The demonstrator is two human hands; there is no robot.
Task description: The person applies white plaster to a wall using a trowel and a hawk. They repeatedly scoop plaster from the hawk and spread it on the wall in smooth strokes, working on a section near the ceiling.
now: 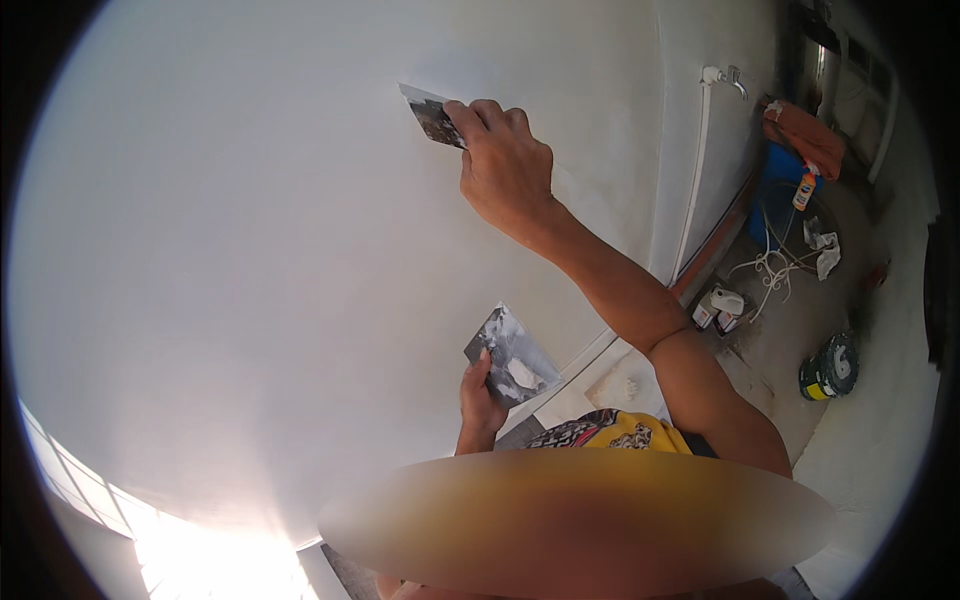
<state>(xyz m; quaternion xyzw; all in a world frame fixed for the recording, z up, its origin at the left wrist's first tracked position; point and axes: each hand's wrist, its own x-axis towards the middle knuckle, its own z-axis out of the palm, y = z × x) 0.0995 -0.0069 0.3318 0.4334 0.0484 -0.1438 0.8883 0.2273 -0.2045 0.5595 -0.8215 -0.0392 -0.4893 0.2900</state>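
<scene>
My right hand (505, 165) is raised against a large pale wall (250, 230), its fingers closed around a thin metal putty knife (432, 118). The blade's face is dark with whitish smears and its far edge meets or nearly meets the wall. Lower down, near my body, my left hand (482, 402) grips a wider flat metal putty blade (500, 335), the thumb lying on its face. White putty (523, 374) sits in a lump on that blade, with thinner smears around it. The handles of both tools are hidden.
At right, a tap (735, 82) tops a white pipe (697, 170) on the adjoining wall. On the floor stand a blue drum (775, 185) with an orange-brown cloth (808, 138), a white metal stand (775, 268), small containers (727, 300) and a dark bucket (828, 368). Bright light enters lower left.
</scene>
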